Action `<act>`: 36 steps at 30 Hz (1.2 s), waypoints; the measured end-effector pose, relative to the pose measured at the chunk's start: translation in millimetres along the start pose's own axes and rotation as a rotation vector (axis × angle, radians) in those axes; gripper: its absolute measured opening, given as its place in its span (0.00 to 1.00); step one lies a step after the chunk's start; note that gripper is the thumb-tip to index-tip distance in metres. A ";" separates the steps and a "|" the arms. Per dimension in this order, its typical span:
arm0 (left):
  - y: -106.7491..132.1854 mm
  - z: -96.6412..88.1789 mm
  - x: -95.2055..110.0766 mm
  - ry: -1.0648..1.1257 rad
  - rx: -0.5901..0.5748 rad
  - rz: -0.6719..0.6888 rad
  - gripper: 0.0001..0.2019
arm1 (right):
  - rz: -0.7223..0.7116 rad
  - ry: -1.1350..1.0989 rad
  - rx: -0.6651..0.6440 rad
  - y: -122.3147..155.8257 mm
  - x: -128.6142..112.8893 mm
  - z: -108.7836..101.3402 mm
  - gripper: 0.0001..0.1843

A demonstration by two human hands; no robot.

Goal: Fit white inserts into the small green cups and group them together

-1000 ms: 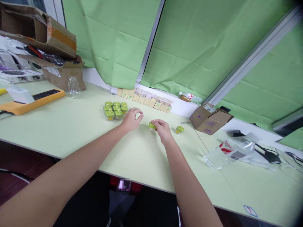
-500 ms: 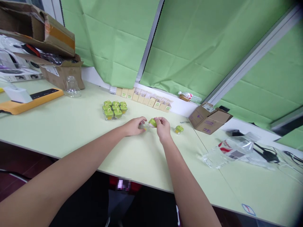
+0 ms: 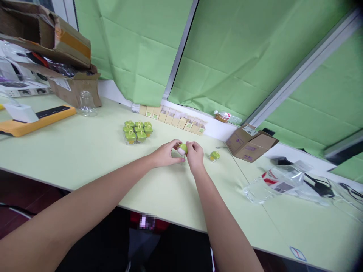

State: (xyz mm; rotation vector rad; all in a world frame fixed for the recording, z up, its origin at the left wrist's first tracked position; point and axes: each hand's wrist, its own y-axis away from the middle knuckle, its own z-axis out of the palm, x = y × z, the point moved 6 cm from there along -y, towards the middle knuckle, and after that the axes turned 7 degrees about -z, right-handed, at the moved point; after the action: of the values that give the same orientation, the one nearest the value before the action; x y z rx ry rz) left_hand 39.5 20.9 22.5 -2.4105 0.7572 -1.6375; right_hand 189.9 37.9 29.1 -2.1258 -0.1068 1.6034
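Nothing here can truly be read. The small open brown cardboard box on the pale green surface carries purple print and a white label, both too small to make out. The crumpled clear plastic bag has a red-and-white label, blurred. The white label on the big torn brown cardboard box at the left is illegible. The small green-lidded clear pot shows no legible lettering.

bare pale green table surface lies open on the near and left approach. small green-lidded clear jar stands just right; cluster of green-lidded jars blocks far left.
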 end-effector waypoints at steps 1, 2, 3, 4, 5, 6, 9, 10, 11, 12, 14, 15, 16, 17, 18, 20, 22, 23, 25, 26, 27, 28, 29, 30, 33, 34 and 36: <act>0.1 -0.2 2.9 -0.045 0.032 0.007 0.32 | -0.005 -0.008 -0.002 1.3 -1.7 1.1 0.15; 0.4 -0.6 5.4 -0.097 0.070 0.010 0.30 | -0.011 -0.012 -0.006 2.7 -3.5 2.5 0.16; 0.7 -1.5 7.5 -0.152 0.112 0.007 0.28 | -0.019 -0.011 -0.011 4.3 -5.5 4.0 0.16; 1.2 -2.5 9.1 -0.206 0.155 0.002 0.26 | -0.029 -0.007 -0.017 5.8 -7.5 5.6 0.16; 1.6 -3.6 10.3 -0.255 0.192 -0.004 0.24 | -0.043 -0.003 -0.022 7.2 -9.3 7.2 0.17; 1.9 -4.6 11.0 -0.296 0.222 -0.009 0.23 | -0.059 -0.003 -0.026 8.2 -10.9 8.5 0.17; 1.7 -7.0 10.7 -0.371 0.273 0.004 0.24 | -0.060 -0.060 -0.039 8.9 -11.1 11.2 0.17; 1.4 -7.6 10.3 -0.383 0.281 0.018 0.24 | -0.039 -0.102 -0.059 8.4 -9.7 12.4 0.17; 1.0 -8.2 9.7 -0.391 0.288 0.033 0.25 | -0.011 -0.150 -0.087 7.8 -8.1 13.7 0.17; 0.5 -8.6 9.0 -0.392 0.291 0.047 0.25 | 0.021 -0.199 -0.119 7.2 -6.5 15.2 0.18; -0.6 -9.0 7.2 -0.380 0.290 0.059 0.25 | 0.078 -0.277 -0.175 6.2 -4.4 17.1 0.18; -1.1 -9.0 6.3 -0.367 0.287 0.058 0.25 | 0.094 -0.299 -0.184 5.6 -4.0 17.0 0.18; -1.6 -9.0 5.6 -0.354 0.285 0.054 0.25 | 0.101 -0.311 -0.184 4.9 -3.9 16.5 0.19; -1.9 -8.9 5.1 -0.344 0.285 0.050 0.25 | 0.103 -0.316 -0.175 4.2 -3.7 15.7 0.19; -2.1 -9.0 4.7 -0.337 0.288 0.043 0.25 | 0.103 -0.316 -0.161 3.6 -3.5 14.9 0.19; -2.2 -9.5 3.8 -0.331 0.299 0.025 0.25 | 0.105 -0.318 -0.125 2.7 -2.2 13.5 0.19; -2.0 -10.1 3.1 -0.330 0.300 0.017 0.24 | 0.113 -0.325 -0.101 2.4 -0.6 12.9 0.20; -1.9 -10.4 3.0 -0.328 0.294 0.020 0.23 | 0.113 -0.325 -0.095 2.3 -0.2 12.8 0.20; -1.6 -11.8 3.2 -0.326 0.283 0.032 0.22 | 0.103 -0.310 -0.095 2.2 -0.5 12.7 0.20; -1.4 -13.0 3.6 -0.326 0.281 0.035 0.22 | 0.095 -0.297 -0.096 2.2 -1.0 12.6 0.20; -1.2 -14.4 4.0 -0.330 0.282 0.033 0.22 | 0.086 -0.285 -0.097 2.1 -1.6 12.5 0.19; -1.1 -15.9 4.5 -0.337 0.286 0.027 0.22 | 0.077 -0.276 -0.099 2.1 -2.1 12.5 0.19; -1.0 -17.2 5.0 -0.348 0.291 0.017 0.23 | 0.068 -0.268 -0.098 2.0 -2.4 12.4 0.19; -1.1 -18.2 5.4 -0.361 0.295 0.005 0.23 | 0.058 -0.261 -0.096 1.8 -2.7 12.3 0.18; -1.8 -19.1 5.3 -0.380 0.293 -0.032 0.23 | 0.014 -0.189 -0.085 0.5 -3.7 9.5 0.18; -2.1 -18.2 4.9 -0.371 0.279 -0.033 0.23 | -0.019 -0.132 -0.085 -0.2 -5.3 7.6 0.18; -2.3 -15.3 3.3 -0.323 0.231 -0.018 0.27 | -0.107 0.015 -0.098 -1.7 -10.5 3.3 0.18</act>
State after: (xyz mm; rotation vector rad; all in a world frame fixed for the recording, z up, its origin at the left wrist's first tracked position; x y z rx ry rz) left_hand 27.4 23.9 32.3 -2.4294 0.4662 -1.2162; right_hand 183.9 36.9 38.5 -2.1660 -0.2949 1.5495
